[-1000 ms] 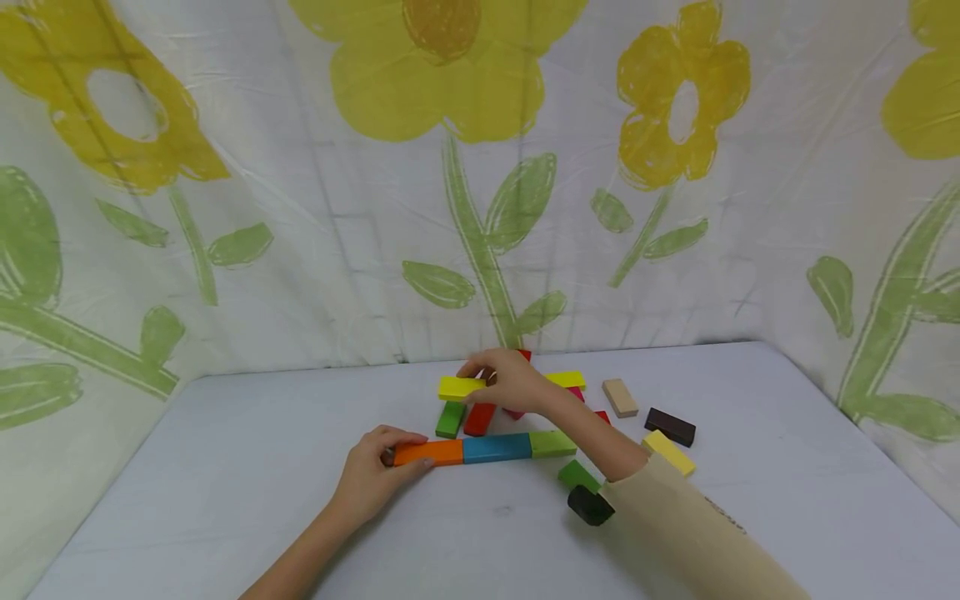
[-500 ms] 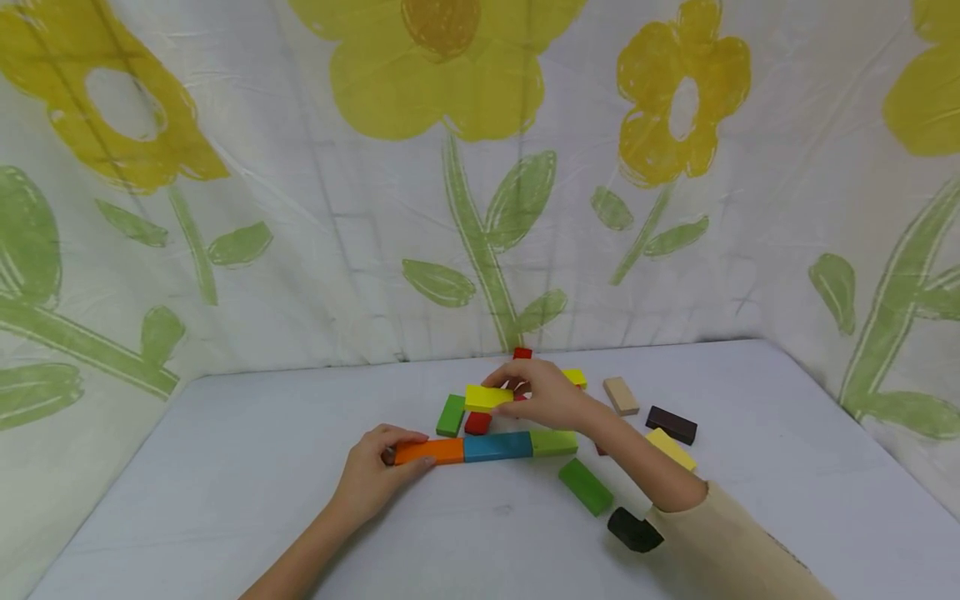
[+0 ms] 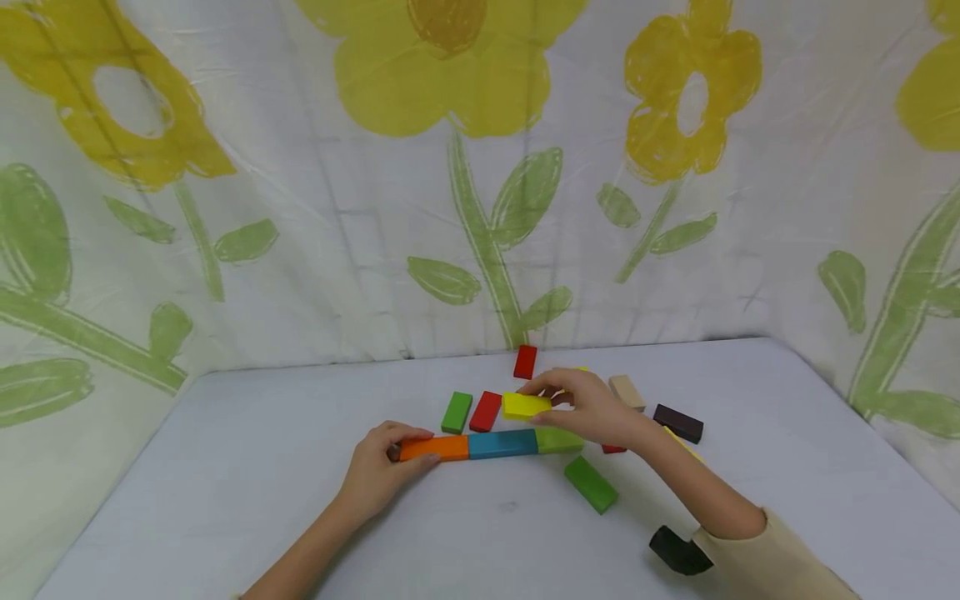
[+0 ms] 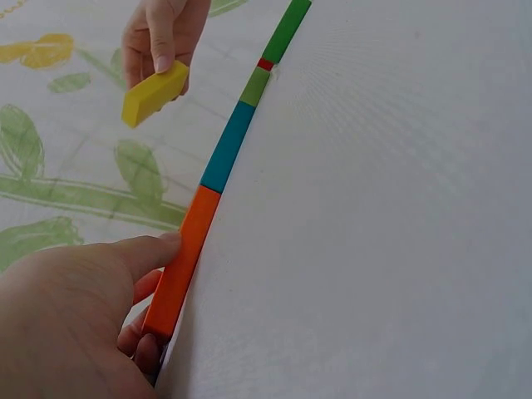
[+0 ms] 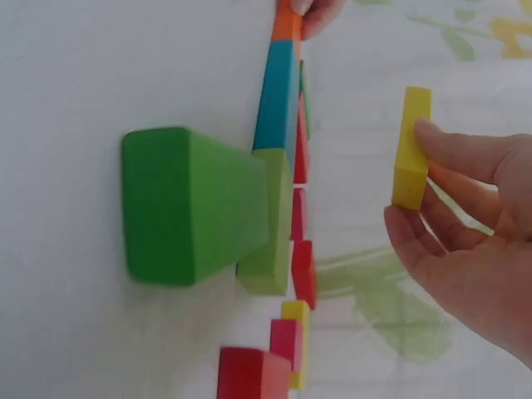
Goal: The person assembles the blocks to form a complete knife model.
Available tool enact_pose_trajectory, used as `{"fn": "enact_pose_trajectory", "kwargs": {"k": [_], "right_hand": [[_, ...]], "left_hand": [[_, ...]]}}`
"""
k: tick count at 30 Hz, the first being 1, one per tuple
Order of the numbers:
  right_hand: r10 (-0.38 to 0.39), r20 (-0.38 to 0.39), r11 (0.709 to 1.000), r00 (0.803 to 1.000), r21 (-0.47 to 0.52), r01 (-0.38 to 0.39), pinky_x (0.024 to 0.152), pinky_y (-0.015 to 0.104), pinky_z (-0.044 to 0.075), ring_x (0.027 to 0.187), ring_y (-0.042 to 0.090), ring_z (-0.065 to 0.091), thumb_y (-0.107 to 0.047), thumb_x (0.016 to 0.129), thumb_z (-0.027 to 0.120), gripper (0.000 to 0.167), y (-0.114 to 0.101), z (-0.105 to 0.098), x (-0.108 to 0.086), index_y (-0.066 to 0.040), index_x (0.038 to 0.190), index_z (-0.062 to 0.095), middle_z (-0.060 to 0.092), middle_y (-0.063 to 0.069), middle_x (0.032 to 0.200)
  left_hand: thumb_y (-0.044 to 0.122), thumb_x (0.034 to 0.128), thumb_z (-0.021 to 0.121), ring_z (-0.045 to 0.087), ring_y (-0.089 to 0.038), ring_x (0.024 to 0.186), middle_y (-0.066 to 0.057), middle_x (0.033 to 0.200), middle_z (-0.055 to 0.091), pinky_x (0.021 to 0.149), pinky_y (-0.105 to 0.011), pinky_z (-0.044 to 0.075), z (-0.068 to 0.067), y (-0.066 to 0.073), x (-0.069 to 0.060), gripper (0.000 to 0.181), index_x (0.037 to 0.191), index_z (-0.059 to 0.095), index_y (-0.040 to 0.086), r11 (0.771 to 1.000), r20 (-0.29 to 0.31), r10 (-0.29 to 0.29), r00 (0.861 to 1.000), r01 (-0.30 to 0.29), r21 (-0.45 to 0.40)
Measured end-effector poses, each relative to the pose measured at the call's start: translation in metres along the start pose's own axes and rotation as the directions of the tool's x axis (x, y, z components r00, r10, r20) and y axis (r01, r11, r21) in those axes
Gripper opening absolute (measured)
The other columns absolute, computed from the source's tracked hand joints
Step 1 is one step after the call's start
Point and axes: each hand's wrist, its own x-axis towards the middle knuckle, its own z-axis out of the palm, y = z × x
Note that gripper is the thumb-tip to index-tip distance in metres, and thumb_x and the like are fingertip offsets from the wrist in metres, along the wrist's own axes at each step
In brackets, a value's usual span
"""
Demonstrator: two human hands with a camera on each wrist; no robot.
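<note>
Three blocks lie end to end in a row: an orange block [image 3: 442, 449], a blue block [image 3: 502, 444] and a light green block [image 3: 558, 442]. My left hand [image 3: 382, 465] grips the orange block at the row's left end, thumb on the near side and fingers on the far side. A yellow block [image 3: 525, 406] is pinched between the thumb and fingers of my right hand [image 3: 588, 407]. The right wrist view shows that yellow block [image 5: 412, 150] held up off the table. In the head view it appears just beyond the row, near the light green block.
Behind the row lie a green block [image 3: 456, 412], a red block [image 3: 486, 412] and another red one [image 3: 526, 362]. Rightward are a natural wood block [image 3: 626, 392] and a dark brown block [image 3: 678, 423]. Nearer sits a green block [image 3: 591, 484]. Flower-printed cloth [image 3: 360, 250] hangs behind the table.
My right hand has carried the yellow block rightward along the far side of the row, and slightly nearer. The left hand keeps its grip on the orange block.
</note>
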Motion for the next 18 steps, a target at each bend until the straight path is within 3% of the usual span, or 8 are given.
{"fn": "enact_pose_trajectory", "kwargs": {"k": [13, 18], "right_hand": [[0.044, 0.004, 0.999, 0.999, 0.018, -0.044, 0.095, 0.035, 0.06, 0.11, 0.028, 0.063, -0.006, 0.097, 0.074, 0.034, 0.007, -0.014, -0.031, 0.005, 0.129, 0.068, 0.07, 0.018, 0.126], [0.089, -0.01, 0.996, 0.996, 0.02, -0.089, 0.093, 0.027, 0.058, 0.114, 0.029, 0.057, -0.008, 0.097, 0.075, 0.032, 0.011, -0.017, -0.042, 0.0, 0.128, 0.07, 0.068, 0.013, 0.125]], "left_hand": [[0.018, 0.0864, 0.089, 0.054, -0.016, 0.092, -0.003, 0.106, 0.069, 0.076, -0.023, 0.047, 0.0, -0.001, -0.001, 0.024, 0.109, 0.083, 0.013, 1.0, -0.005, 0.02, 1.0, -0.02, -0.012], [0.017, 0.0863, 0.089, 0.055, -0.016, 0.093, -0.004, 0.106, 0.07, 0.077, -0.023, 0.048, 0.0, 0.001, -0.001, 0.024, 0.109, 0.083, 0.013, 1.0, -0.006, 0.02, 1.0, -0.02, -0.011]]}}
